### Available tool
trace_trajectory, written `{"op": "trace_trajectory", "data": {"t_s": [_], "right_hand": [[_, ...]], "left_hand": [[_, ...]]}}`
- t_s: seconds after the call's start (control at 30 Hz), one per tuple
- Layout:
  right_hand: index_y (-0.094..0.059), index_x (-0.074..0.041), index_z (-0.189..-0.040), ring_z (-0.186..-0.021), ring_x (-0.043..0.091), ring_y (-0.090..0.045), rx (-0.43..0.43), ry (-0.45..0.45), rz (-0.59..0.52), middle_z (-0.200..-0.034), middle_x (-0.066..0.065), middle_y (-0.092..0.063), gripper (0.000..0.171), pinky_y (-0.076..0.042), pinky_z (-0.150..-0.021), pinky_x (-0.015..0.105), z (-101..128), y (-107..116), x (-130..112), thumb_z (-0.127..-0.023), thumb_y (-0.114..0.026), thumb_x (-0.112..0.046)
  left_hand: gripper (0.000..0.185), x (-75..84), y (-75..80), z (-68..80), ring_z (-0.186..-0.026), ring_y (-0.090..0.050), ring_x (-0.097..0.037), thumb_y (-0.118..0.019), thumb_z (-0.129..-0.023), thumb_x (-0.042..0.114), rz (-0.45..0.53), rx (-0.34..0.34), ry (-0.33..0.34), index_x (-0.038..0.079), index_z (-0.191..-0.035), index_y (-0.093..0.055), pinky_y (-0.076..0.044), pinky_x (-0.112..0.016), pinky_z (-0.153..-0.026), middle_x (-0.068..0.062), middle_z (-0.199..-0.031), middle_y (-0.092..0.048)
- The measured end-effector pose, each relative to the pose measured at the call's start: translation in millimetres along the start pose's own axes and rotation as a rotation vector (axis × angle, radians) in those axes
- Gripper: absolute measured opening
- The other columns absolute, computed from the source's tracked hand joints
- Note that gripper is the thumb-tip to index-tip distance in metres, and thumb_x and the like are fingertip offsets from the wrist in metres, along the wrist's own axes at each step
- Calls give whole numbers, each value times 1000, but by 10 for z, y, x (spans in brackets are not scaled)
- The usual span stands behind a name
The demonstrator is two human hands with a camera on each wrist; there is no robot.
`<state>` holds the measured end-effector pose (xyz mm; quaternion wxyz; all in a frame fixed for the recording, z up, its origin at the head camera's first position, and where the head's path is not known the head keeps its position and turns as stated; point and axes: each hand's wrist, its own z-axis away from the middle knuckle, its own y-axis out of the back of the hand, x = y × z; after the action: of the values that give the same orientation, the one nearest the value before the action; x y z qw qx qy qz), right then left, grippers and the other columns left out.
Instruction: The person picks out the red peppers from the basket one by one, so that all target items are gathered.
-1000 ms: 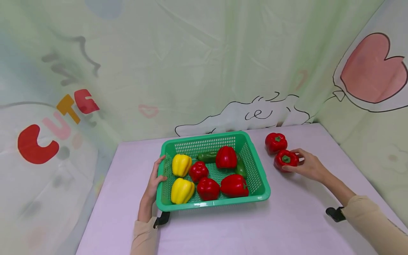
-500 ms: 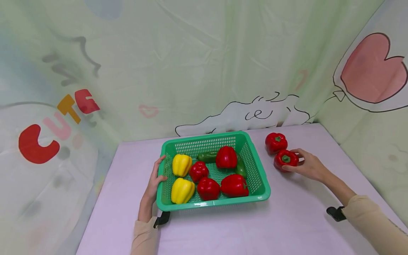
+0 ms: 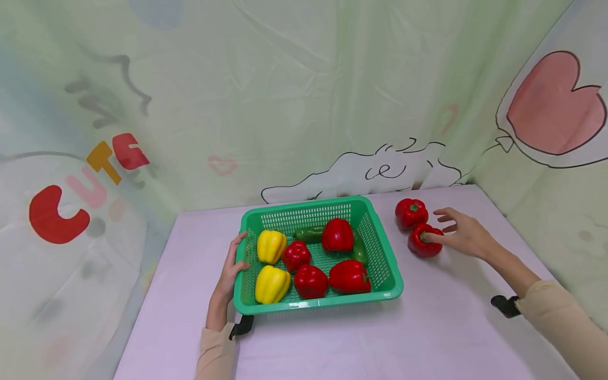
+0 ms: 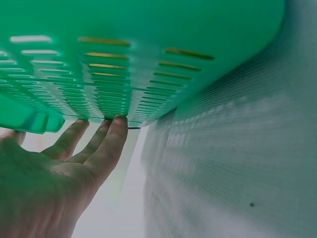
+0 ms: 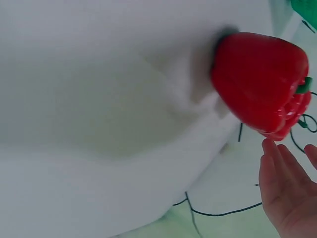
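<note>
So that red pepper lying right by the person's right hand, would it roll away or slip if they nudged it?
The red pepper is rounded and lobed, so a nudge would probably rock it rather than roll it far. Its glossy skin looks smooth, perhaps a little slippery. The right hand is open beside it, fingertips at its top, and another red pepper just behind it could stop it.

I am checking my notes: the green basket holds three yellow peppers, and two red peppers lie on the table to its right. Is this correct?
Not quite. The green basket holds two yellow peppers, not three, as the head view shows. Two red peppers do lie on the table to its right.
</note>
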<state>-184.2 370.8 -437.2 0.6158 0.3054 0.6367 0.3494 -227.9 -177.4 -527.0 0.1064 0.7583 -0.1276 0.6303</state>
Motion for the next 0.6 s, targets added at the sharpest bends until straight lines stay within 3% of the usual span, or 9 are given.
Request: {"op": "trace_trajectory", "data": {"t_s": [0.4,0.6], "right_hand": [[-44,5,-137,-110,50,-53,12,62,70,-128,32,-52,75,-56,-69,51,-192,76,-497,-82,-77,-33],[-47,2,-138,-115,46,-50,-2,137,125,-130,28,-53,73,-53,-76,57,-325,9,-787,-82,-78,-33]], "left_hand": [[79,-14,4,-4,-135,-29,-37,-42,-81,-2,-17,19,12,13,-155,-21,-33,-50,-102,-13,-161,-15],[78,-23,7,-6,-133,-31,-39,-42,-81,0,-13,16,17,13,-155,-21,-36,-50,-99,-15,-160,-16]]}}
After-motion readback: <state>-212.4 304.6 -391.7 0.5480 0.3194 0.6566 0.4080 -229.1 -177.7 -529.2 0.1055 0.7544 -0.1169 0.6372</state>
